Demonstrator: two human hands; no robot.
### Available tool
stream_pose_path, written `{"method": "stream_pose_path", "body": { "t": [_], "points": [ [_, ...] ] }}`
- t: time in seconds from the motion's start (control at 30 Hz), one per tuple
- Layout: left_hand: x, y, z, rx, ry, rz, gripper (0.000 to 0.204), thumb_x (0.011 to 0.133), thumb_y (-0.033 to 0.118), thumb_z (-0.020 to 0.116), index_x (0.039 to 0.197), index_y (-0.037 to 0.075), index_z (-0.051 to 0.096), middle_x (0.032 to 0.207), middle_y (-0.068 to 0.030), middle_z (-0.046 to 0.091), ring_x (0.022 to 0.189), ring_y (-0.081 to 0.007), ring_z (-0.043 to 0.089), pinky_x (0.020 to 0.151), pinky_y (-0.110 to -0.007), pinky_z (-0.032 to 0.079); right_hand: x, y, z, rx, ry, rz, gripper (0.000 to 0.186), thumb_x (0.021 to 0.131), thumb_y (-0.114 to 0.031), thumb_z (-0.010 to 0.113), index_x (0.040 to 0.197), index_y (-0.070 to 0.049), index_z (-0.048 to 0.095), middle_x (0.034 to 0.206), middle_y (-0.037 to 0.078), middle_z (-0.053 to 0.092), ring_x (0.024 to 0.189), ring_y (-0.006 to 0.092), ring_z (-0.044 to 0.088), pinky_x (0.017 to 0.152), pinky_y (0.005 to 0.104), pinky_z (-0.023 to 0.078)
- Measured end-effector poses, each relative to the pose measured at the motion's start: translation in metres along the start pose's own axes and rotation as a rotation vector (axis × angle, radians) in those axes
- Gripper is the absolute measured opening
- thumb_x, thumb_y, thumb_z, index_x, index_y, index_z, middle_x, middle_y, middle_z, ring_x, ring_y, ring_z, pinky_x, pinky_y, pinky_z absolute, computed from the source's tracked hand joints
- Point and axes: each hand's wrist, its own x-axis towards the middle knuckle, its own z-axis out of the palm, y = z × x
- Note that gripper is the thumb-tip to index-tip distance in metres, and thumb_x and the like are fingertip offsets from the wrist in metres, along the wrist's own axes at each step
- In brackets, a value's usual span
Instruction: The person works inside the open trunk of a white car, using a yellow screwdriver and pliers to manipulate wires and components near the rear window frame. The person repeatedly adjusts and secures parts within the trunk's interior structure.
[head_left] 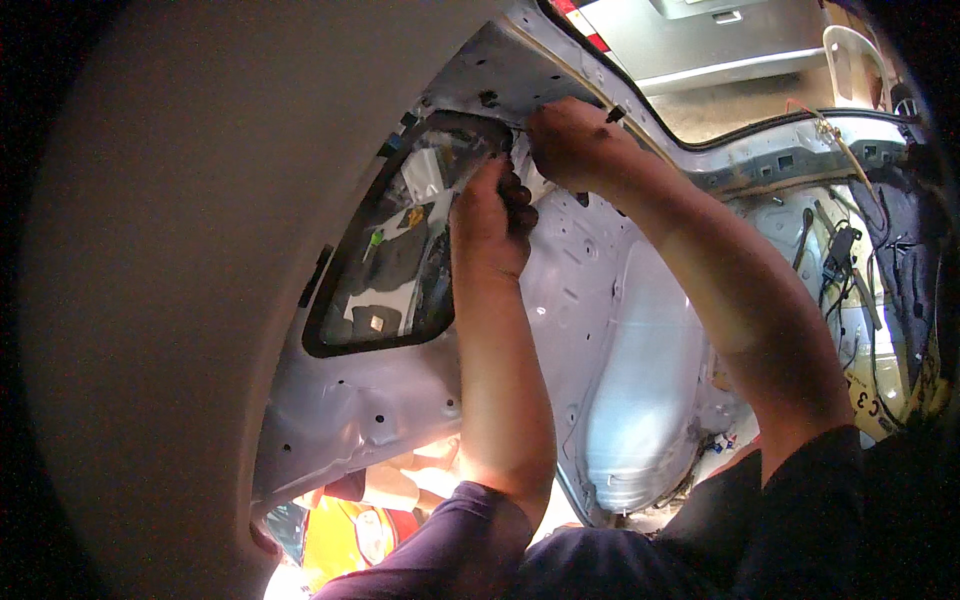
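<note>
Head view. We saw both hands raised to the upper corner of a dark-bordered side window (395, 245) in a bare metal body panel (575, 255). The left hand (493, 215) was curled narrow beside the glass; the right hand (568, 145), also bent closed, lay just across from it, near a pale strip (560, 62) along the frame. We could not tell what, if anything, either hand gripped, since the fingertips were hidden.

As to progress, we noted that the window sat within its opening, its border unbroken where visible. The panel around it remained uncovered, with open holes (380, 418) showing, and dark wiring (840, 250) hung exposed at the right. We judged the work at the corner to be in hand and unfinished; how much of it was left there, we could not determine.
</note>
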Motion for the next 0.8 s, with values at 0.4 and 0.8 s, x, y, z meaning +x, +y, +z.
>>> {"method": "stream_pose_path", "body": {
  "t": [0.4,0.8],
  "points": [
    [0.025,-0.039,-0.039,1.112,0.457,1.359,0.005,0.079,0.005,0.071,0.081,0.008,0.074,0.086,-0.0114,0.071,0.084,-0.0317,0.068,0.072,-0.044,0.055,0.043,-0.007,0.031,0.077,0.339,-0.546,0.024,0.088,-0.015,0.062,0.104,0.001,0.071,0.096,0.027,0.072,0.09,0.0462,0.071,0.078,0.0525,0.058],
    [0.013,-0.057,-0.031,0.308,0.06,0.828,0.018,0.095,0.007,0.069,0.11,-0.001,0.073,0.107,-0.0091,0.073,0.097,-0.02,0.067,0.087,-0.033,0.052,0.027,0.005,0.007,0.409,-0.028,-0.424,0.03,0.096,-0.011,0.06,0.123,-0.001,0.068,0.085,0.017,0.072,0.06,0.0243,0.068,0.061,0.0413,0.056]
  ]
}}
